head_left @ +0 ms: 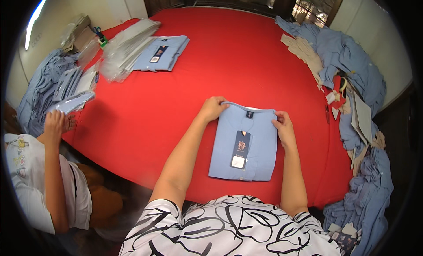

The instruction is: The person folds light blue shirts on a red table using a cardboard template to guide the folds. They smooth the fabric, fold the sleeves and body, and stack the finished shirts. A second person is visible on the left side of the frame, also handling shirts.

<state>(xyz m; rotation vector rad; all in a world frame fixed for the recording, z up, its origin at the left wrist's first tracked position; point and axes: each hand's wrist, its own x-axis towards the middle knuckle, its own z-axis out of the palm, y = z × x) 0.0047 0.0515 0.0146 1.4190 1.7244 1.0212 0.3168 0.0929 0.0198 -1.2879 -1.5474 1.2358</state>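
Observation:
A folded light blue shirt (pixel 220 143) lies on the red cloth in front of me, its collar edge pointing away. A dark blue hang tag (pixel 241 148) with a white label rests on its front, on a thin loop. My left hand (pixel 213 108) pinches the shirt's far left corner between thumb and fingers. At the far right corner, my right hand (pixel 285 127) grips the edge in the same way. Both hands are closed on the fabric, and the shirt sits flat beneath them.
The red-covered table (pixel 145 115) spans the view. At far left are folded tagged shirts (pixel 174 58), clear plastic sleeves (pixel 123 47) and green-handled scissors (pixel 102 37). A co-worker's hand (pixel 55 123) is beside a plastic-wrapped shirt (pixel 75 102). Blue garments (pixel 348 58) heap along the right edge.

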